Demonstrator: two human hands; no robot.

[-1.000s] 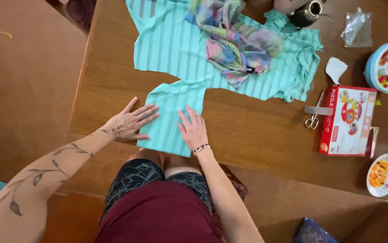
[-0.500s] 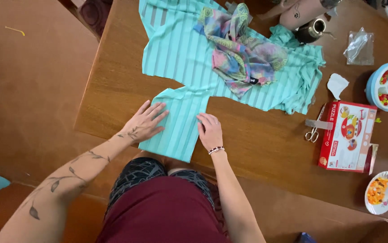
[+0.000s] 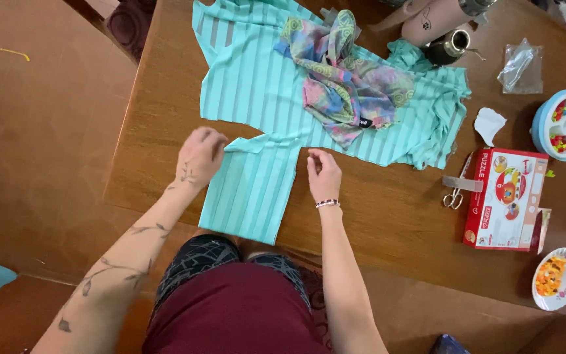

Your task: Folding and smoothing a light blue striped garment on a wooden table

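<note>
Changed since the earlier frames: both hands lay flat with fingers spread on the lower flap of the striped garment; now they have lifted to its edges and the fingers have curled in.
Left hand (image 3: 199,156): at centre left of the frame, on the left edge of the flap near its upper corner; the fingers are bunched together, it seems pinching the cloth, though the pinch itself is under the knuckles and I cannot tell for sure.
Right hand (image 3: 323,176): just right of centre, at the flap's right edge; fingertips drawn together on or right at the cloth's border, a beaded bracelet at the wrist.
Meaning of the change: judged from the grip at both edges, smoothing has given way to taking hold of the flap.
Mint striped garment (image 3: 257,105): spread over the upper middle of the wooden worktop (image 3: 375,216), its narrow flap reaching down to the worktop's near edge by the person's lap.
On top of it: a crumpled multicoloured cloth (image 3: 345,82), upper centre.
Right side of frame: a red game box (image 3: 503,196) with small scissors (image 3: 453,196) just beside it, a round blue tray of small pieces (image 3: 564,124), a clear plastic bag (image 3: 520,65), and a small plate (image 3: 556,278) at lower right.
Hidden or cut off: the garment's top runs out of frame; the cloth covers its middle; objects along the top edge are only partly seen.
</note>
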